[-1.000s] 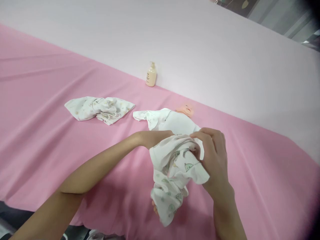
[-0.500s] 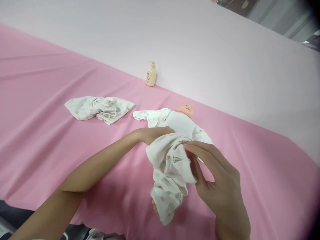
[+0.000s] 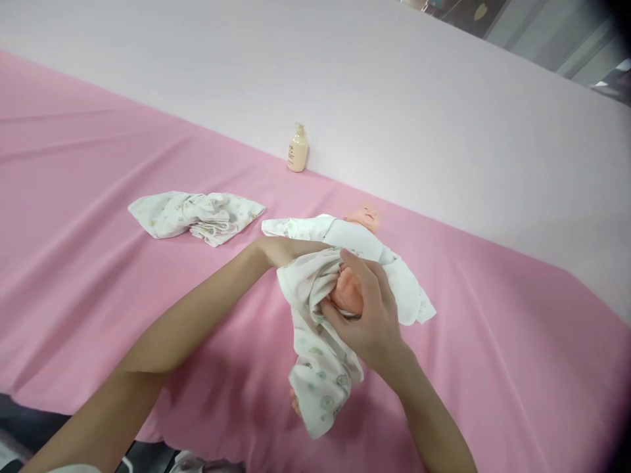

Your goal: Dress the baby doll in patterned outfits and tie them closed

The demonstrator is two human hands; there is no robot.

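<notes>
A baby doll [image 3: 369, 217] lies on its back in a white top [image 3: 345, 230], its head away from me. White baby pants [image 3: 318, 355] with a green print are on its lower body. One leg hangs toward me, with toes peeking from its cuff. The other foot [image 3: 348, 292] shows bare at a bunched pant opening. My right hand [image 3: 372, 305] curves around that foot, its thumb and fingers closed on the bunched fabric. My left hand [image 3: 292, 251] reaches behind the raised pants; its fingers are hidden by the cloth.
A folded printed white cloth [image 3: 197, 215] lies to the left on the pink sheet [image 3: 207, 374]. Behind the doll, a cream pump bottle [image 3: 298, 150] stands near the boundary between the pink sheet and the white surface [image 3: 296, 59]. The sheet's front edge is at the lower left.
My right hand has moved left and in toward the doll, closing around the bunched pants. The doll's foot now shows in the opening. My left hand has shifted slightly left.
</notes>
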